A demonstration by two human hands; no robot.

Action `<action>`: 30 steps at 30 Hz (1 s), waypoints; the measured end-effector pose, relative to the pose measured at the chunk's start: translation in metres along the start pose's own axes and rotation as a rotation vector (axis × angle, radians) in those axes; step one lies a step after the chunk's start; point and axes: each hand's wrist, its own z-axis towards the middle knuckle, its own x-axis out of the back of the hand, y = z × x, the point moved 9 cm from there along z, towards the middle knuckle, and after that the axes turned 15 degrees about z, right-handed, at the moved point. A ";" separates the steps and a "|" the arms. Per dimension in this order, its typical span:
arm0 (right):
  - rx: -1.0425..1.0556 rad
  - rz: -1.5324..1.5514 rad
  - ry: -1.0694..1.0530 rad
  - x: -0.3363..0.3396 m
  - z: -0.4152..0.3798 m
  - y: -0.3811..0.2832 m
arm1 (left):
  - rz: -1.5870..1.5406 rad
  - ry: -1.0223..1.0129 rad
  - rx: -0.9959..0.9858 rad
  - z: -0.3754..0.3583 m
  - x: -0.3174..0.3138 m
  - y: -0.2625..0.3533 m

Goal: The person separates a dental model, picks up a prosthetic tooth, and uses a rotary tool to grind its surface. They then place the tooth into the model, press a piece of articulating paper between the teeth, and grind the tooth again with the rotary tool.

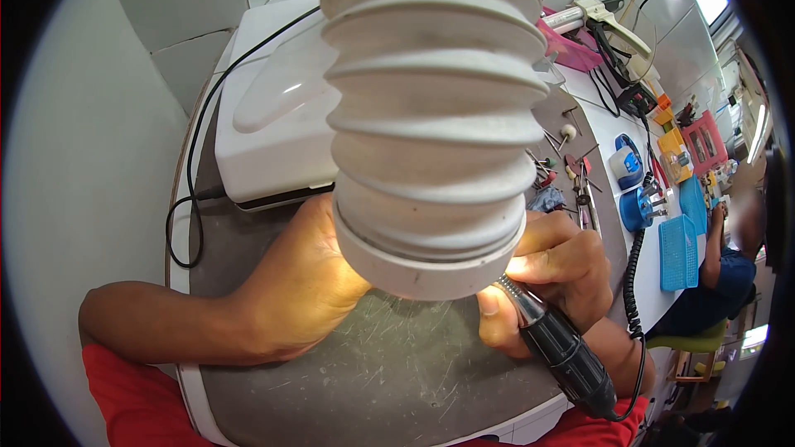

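My right hand [563, 273] is closed around a black and silver rotary handpiece [567, 356], its metal tip pointing up and left under the hose. A white ribbed hose [431, 124] hangs in front of the view and covers the space between my hands. My left hand [310, 273] reaches in from the left, with its fingers hidden behind the hose's rim, so what it holds cannot be seen. Light falls on both hands. Beneath them lies a scratched grey mat [397, 372].
A white machine [277, 108] with a black cable stands at the back left. Small rotary bits [582, 174] lie right of the hose. Farther right are a blue spool [636, 209], a blue basket [679, 252] and a seated person [729, 269].
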 end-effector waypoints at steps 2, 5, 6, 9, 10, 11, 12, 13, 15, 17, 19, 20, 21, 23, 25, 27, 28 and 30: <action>-0.007 -0.006 -0.006 0.000 0.000 0.000 | 0.006 -0.001 0.016 0.000 0.000 0.001; -0.016 0.012 -0.018 0.000 0.000 0.001 | -0.012 -0.017 -0.036 0.003 0.000 -0.011; -0.017 0.027 -0.015 0.000 -0.001 0.002 | -0.018 -0.022 -0.054 0.004 0.000 -0.015; -0.040 0.025 -0.020 0.001 -0.002 0.002 | -0.017 -0.026 -0.083 0.005 0.000 -0.018; -0.061 0.007 -0.026 0.001 -0.002 0.002 | -0.007 -0.024 -0.096 0.005 0.001 -0.018; -0.061 0.008 -0.026 0.000 -0.001 0.000 | -0.008 -0.024 -0.095 0.005 0.000 -0.017; -0.066 -0.011 -0.026 -0.001 0.000 -0.001 | -0.020 -0.014 -0.049 0.005 0.000 -0.020; -0.071 -0.030 -0.026 -0.002 0.000 -0.001 | -0.032 -0.005 -0.002 0.004 0.000 -0.020; -0.069 -0.034 -0.011 -0.003 0.001 -0.001 | -0.025 -0.002 -0.001 0.001 -0.001 -0.008; -0.067 -0.039 0.005 -0.003 0.001 -0.002 | -0.018 0.000 0.000 0.001 0.000 -0.007; -0.077 -0.033 0.001 -0.003 0.002 -0.002 | -0.087 -0.033 0.027 0.002 -0.001 -0.015; -0.078 -0.033 0.001 -0.003 0.002 -0.001 | -0.087 -0.033 0.027 0.002 -0.001 -0.016; -0.073 -0.025 0.004 -0.003 0.003 -0.001 | -0.086 -0.035 0.031 0.002 -0.001 -0.015; -0.070 -0.017 0.007 -0.003 0.002 0.000 | -0.085 -0.036 0.034 0.002 -0.002 -0.016; -0.061 0.040 -0.007 -0.004 0.002 0.001 | -0.015 -0.026 0.034 0.003 -0.001 -0.019; -0.050 0.061 -0.003 -0.005 0.003 0.002 | -0.012 -0.021 0.005 0.003 0.000 -0.016; -0.039 0.081 0.001 -0.005 0.003 0.002 | -0.007 -0.017 -0.024 0.003 0.000 -0.013; -0.037 0.097 -0.006 -0.006 0.004 0.003 | -0.004 -0.030 -0.062 0.005 0.001 -0.019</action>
